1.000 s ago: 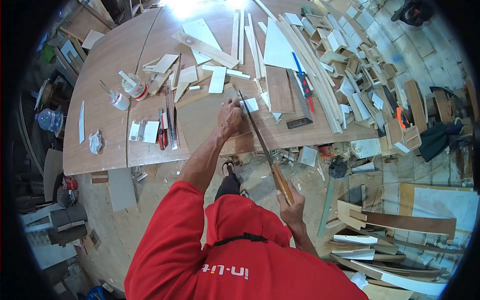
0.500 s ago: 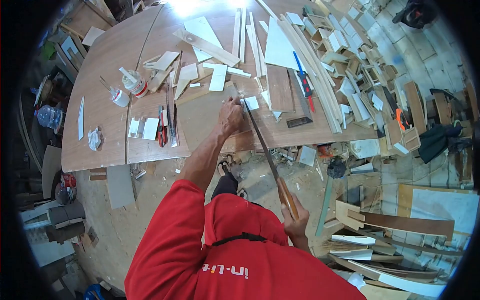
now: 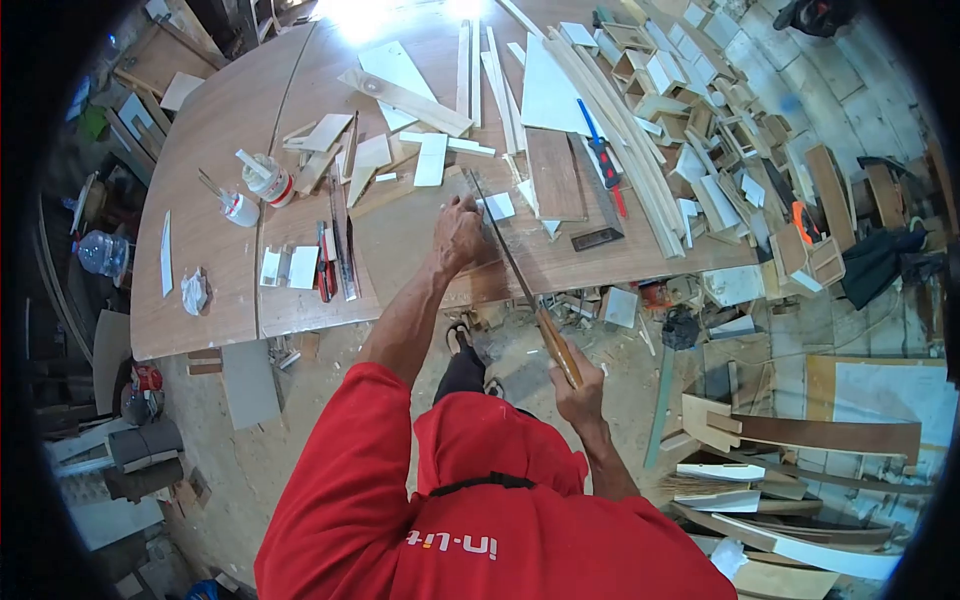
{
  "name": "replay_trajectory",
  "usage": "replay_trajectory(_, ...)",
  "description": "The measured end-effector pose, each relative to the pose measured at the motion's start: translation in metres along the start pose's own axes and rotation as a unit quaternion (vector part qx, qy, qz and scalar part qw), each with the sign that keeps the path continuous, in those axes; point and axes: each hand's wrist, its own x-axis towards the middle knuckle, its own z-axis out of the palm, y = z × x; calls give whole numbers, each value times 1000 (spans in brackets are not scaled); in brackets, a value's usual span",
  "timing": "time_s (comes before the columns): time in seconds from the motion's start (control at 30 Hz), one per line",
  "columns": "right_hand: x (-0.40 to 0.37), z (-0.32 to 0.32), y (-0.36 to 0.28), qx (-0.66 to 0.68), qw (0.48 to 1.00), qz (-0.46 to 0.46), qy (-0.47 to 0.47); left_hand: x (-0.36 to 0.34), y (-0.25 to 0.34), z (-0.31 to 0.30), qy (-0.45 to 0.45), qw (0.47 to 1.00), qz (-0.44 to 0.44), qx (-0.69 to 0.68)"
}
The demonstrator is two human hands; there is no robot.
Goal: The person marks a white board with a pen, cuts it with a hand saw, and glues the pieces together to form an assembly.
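Note:
My right hand (image 3: 580, 388) is closed around the wooden handle of a handsaw (image 3: 517, 268). The saw's long thin blade slants up and left over the table's front edge, its tip past my left fingers. My left hand (image 3: 460, 236) bears down on the table close beside the blade, fingers bent together; what lies beneath them is hidden, and I cannot tell what they grip. Just across the blade lies a small white piece (image 3: 498, 206). Under my left hand spreads a flat brown board (image 3: 390, 232).
White panels and wood strips (image 3: 420, 105) lie across the table (image 3: 200, 130). A red-and-black cutter (image 3: 326, 262), a glue jar (image 3: 268, 180) and a small white pot (image 3: 238, 208) stand left. A red-and-blue tool (image 3: 606, 165) and a dark-bladed square (image 3: 597, 239) lie right. Offcuts (image 3: 700, 190) pile beyond.
My right hand has pushed the saw forward and up, so its tip reaches farther past my left hand. My left hand stays in place on the table.

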Motion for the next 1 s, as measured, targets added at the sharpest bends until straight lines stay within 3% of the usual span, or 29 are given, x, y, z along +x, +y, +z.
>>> replay_trajectory(0.1, 0, -13, -15, 57, 995, 75, -5, -5, 2, 3, -29, 999, -9, -29)
replay_trajectory(0.2, -12, -14, -13, 59, 994, 73, 64, 1, -1, -13, -38, 998, 4, -41)
replay_trajectory(0.37, 6, -5, -14, 23, 993, 86, 82, -4, -5, -17, -57, 996, -15, -70)
replay_trajectory(0.4, 15, -2, -16, 24, 992, 86, 88, -5, -6, -17, -23, 998, -1, -66)
replay_trajectory(0.47, 35, 6, -18, -39, 992, 49, 111, -5, 1, -27, 7, 998, 19, -63)
replay_trajectory(0.5, 47, 11, -15, -38, 991, 53, 117, -6, 8, -37, 22, 988, -20, -152)
replay_trajectory(0.53, 60, 18, -10, -94, 984, -22, 147, -6, 12, -44, 35, 969, -62, -238)
replay_trajectory(0.57, 72, 24, -10, -149, 969, -97, 173, -6, 9, -42, 77, 948, -33, -306)
replay_trajectory(0.6, 83, 30, -12, -149, 969, -94, 175, -7, 5, -40, 73, 948, -31, -307)
replay_trajectory(0.67, 103, 43, -23, -215, 955, -114, 170, -3, 10, -57, 0, 853, -126, -506)
replay_trajectory(0.7, 107, 53, -20, -212, 967, -49, 131, -4, 9, -60, -8, 808, -167, -565)
replay_trajectory(0.73, 114, 63, -20, -212, 967, -46, 132, -2, 8, -67, -11, 808, -167, -565)
replay_trajectory(0.8, 132, 81, -18, -237, 958, -90, 134, 4, 6, -81, -38, 692, -246, -678)
replay_trajectory(0.83, 138, 89, -19, -256, 952, -99, 136, 6, 6, -89, -31, 656, -238, -716)
replay_trajectory(0.87, 142, 99, -19, -257, 952, -99, 136, 7, 1, -91, -32, 655, -238, -716)
replay_trajectory(0.93, 150, 117, -22, -246, 945, -147, 158, 8, -10, -96, -48, 541, -229, -808)
replay_trajectory(1.0, 150, 128, -28, -254, 950, -127, 127, 10, -17, -100, -50, 520, -227, -822)
